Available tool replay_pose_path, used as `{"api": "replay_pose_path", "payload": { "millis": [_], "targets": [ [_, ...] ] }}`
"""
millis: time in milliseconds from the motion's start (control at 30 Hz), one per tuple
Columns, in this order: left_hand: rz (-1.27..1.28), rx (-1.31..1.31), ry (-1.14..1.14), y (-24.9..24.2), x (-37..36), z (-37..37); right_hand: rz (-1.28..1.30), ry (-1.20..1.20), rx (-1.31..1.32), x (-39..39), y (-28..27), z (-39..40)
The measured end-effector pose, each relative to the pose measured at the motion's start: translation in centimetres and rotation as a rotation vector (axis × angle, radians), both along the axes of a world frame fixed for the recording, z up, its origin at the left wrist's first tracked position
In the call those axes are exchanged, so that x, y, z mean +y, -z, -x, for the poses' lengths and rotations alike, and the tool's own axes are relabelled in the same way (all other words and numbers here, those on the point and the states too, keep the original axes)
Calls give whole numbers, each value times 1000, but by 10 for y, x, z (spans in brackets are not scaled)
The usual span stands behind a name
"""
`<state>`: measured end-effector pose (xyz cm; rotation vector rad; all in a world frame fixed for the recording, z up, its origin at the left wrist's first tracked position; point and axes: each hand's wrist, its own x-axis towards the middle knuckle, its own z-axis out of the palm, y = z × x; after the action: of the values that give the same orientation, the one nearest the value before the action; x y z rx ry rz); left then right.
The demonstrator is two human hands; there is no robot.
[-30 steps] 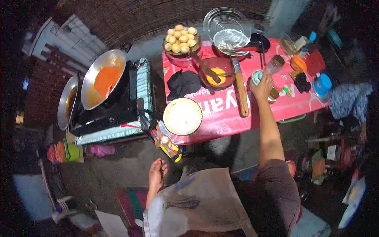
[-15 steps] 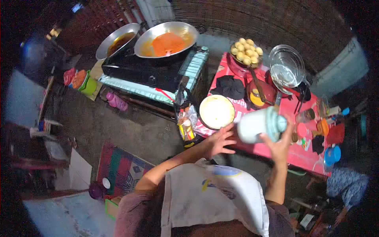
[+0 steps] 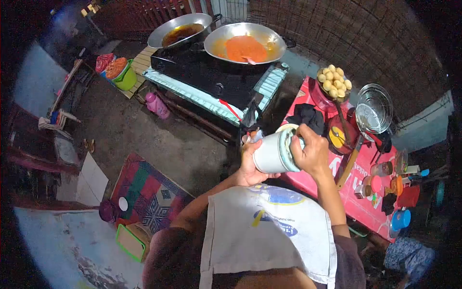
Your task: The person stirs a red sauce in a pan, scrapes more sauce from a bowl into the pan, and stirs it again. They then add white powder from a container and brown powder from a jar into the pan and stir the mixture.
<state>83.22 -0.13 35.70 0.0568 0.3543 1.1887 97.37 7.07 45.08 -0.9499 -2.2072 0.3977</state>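
A white cylindrical jar point(image 3: 268, 155) with a pale green lid point(image 3: 287, 149) lies tilted sideways in front of my apron. My left hand point(image 3: 249, 164) is wrapped round the jar's base from the left and below. From the right, my right hand point(image 3: 312, 148) grips the lid, its fingers curled over the end. Just behind the jar, a pale round container point(image 3: 287, 127) shows only its far rim. A bowl of peeled eggs point(image 3: 334, 82) and a red bowl with yellow contents point(image 3: 338, 137) stand beyond my right hand.
Two wide pans, one with orange sauce point(image 3: 246, 49) and one with dark oil point(image 3: 183, 34), sit on the black stove point(image 3: 192, 72). The pink-covered table point(image 3: 317, 180) bears a knife point(image 3: 349, 168), a glass bowl point(image 3: 374, 108) and several small jars. A patterned mat point(image 3: 149, 192) lies on the floor.
My left hand has gone from spread fingers beside the jar to holding its base. The right hand has shifted onto the lid, and the jar has come left and closer. The view has turned.
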Motion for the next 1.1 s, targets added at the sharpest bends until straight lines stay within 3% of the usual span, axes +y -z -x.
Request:
{"api": "replay_pose_path", "payload": {
  "millis": [133,200,233,333,400,467,533,600,667,700,767,867,933,1000,1100],
  "targets": [
    [-36,-98,60,14,16,48,145,-73,95,31,6,37],
    [-178,-90,10,18,25,75,336,-30,130,48,1,50],
    [-38,-55,-126,10,29,79,398,12,173,56,5,61],
    [-92,-70,-106,7,38,117,588,-7,357,76,48,94],
    [-120,-51,-88,6,49,138,404,-59,64,78,76,118],
    [-149,-36,-65,4,56,151,552,-55,265,79,77,132],
    [-159,29,-111,-7,62,161,212,135,263,77,44,148],
    [-114,-18,-105,-4,70,174,137,26,319,78,9,146],
    [-100,-30,-104,0,78,185,-167,-185,-15,72,-16,147],
    [-123,-27,-85,0,81,189,-160,-177,-17,67,-19,153],
    [-124,-30,-64,8,87,196,-456,-151,-280,59,-21,171],
    [-140,-18,-35,9,95,202,-392,-220,-453,67,-9,177],
    [-151,-6,-23,7,100,205,-370,-231,-427,69,-14,183],
    [-90,-40,-65,6,101,208,-460,-116,-363,71,-16,186],
    [-96,-48,-60,7,107,212,-348,-17,-347,74,-19,186]
  ]
}}
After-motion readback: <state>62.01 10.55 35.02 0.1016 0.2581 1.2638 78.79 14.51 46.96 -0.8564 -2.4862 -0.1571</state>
